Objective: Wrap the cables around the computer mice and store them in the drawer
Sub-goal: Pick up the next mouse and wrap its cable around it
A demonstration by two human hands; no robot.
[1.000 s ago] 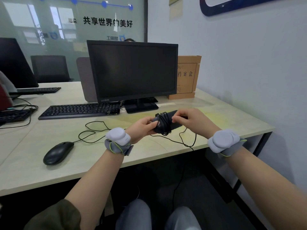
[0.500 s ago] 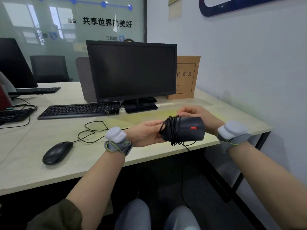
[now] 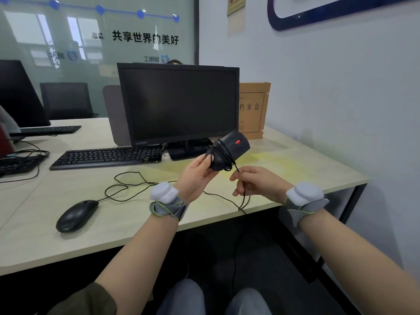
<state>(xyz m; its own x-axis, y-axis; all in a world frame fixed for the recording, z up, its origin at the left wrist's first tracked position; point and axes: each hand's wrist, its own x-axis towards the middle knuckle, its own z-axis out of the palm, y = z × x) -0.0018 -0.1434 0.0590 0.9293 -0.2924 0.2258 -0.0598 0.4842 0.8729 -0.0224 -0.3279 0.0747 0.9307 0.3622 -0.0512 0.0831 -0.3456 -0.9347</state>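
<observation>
My left hand (image 3: 197, 176) grips the rear of a black mouse with a red wheel (image 3: 230, 150), held above the desk and tilted up to the right. Several turns of its black cable (image 3: 221, 153) are wound around its body. My right hand (image 3: 256, 181) pinches the loose end of that cable just below the mouse; the rest hangs over the desk edge. A second black mouse (image 3: 76, 214) lies on the desk at the left, its cable (image 3: 127, 185) looped loosely behind it. No drawer is in view.
A black monitor (image 3: 179, 103) and keyboard (image 3: 106, 155) stand behind my hands on the light wooden desk (image 3: 306, 173). A brown file box (image 3: 252, 110) leans at the wall. More keyboards and a monitor sit at the far left. My knees are under the desk.
The mouse has been lifted and tilted up to the right in my left hand. My right hand has left the mouse body and dropped below it, now pinching the loose cable.
</observation>
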